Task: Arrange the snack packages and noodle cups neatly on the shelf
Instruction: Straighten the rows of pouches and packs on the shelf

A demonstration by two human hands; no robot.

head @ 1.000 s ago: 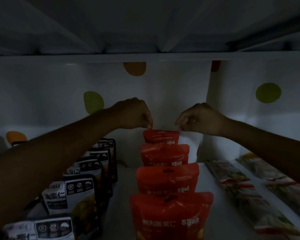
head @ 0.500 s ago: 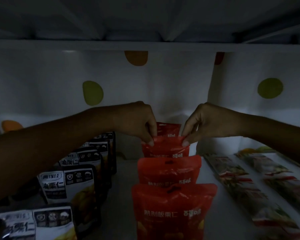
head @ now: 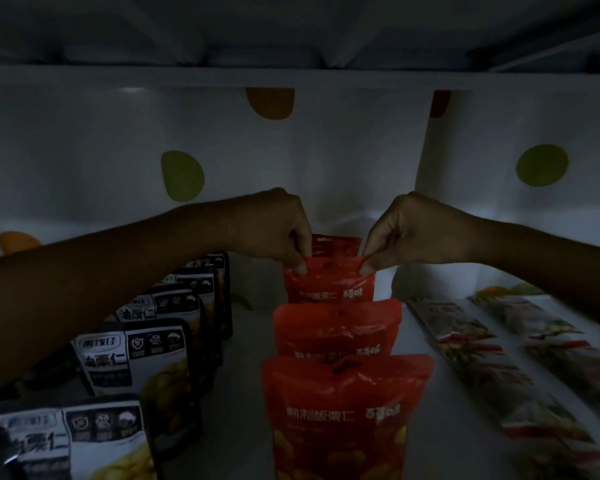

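While you pinched the red pouch (head: 329,285) by its top corners, left grip (head: 281,233) & right grip (head: 413,233) sat equally near, one per corner; pouch stood upright below them, 2nd from back of mid row (head: 336,334) on the shelf (head: 243,382), width running left-right.

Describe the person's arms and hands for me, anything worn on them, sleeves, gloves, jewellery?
The left hand and right hand are bare: no gloves, no rings that I can make out. The left forearm and right forearm are uncovered to the frame edge, without sleeve, watch or bracelet. Dim light could hide small items.
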